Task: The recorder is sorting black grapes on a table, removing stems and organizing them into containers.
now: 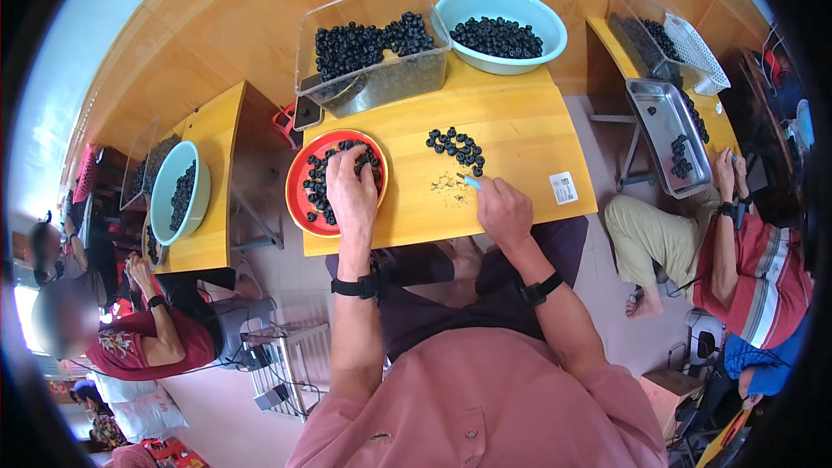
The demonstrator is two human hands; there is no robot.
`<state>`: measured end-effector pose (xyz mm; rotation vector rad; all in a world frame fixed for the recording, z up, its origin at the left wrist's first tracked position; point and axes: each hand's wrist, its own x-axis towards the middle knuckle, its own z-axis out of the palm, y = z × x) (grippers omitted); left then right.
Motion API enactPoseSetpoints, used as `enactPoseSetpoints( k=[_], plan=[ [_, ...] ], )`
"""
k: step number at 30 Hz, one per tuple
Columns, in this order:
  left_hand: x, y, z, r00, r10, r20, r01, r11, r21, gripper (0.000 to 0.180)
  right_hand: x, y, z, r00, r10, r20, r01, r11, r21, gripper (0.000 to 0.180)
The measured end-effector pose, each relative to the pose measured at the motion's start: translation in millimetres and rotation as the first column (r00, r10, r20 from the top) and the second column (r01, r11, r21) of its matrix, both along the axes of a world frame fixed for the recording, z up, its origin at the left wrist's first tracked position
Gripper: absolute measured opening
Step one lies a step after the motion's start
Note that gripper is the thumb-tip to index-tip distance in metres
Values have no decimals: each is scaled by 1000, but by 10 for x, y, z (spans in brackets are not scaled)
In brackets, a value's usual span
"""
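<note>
My left hand (351, 186) is over a red plate (296, 204) with a yellow rim, its fingers bent down among small black round parts (319, 186). Whatever the fingertips pinch is hidden. In my right hand (504, 211) is a small tool with a light blue handle (472, 182); its thin tip points left toward the tabletop. Just beyond that tip lies a loose cluster of black round parts (451, 143), several showing holes. Small dark scraps (446, 186) are scattered on the wood to the left of the tool.
Behind the plate, a clear plastic bin (373, 95) and a light blue basin (511, 65) hold more black parts. A white label (563, 189) sits on the yellow table (520, 121) at right. People work at tables on either side, one with a metal tray (646, 100).
</note>
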<state>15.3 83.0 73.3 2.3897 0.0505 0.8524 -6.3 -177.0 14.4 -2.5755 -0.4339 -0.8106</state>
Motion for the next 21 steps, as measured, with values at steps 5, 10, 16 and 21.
enactPoseSetpoints(
  k=[5,10,16,21],
  plan=[
    [185,-252,-67,951,-303,-57,307,947,90,35,-8,21,-17,1000,-14,-20,15,1000,24,7],
    [419,-659,-297,893,-426,-145,433,901,19,32,-7,35,-24,1000,-11,-14,11,1000,17,7],
    [435,-686,-348,874,-373,-312,399,917,23,24,5,22,-52,1000,-23,7,23,1000,21,6],
    [355,-659,-393,885,-367,-287,391,920,27,18,5,22,-19,1000,-11,21,10,1000,22,5]
  ],
)
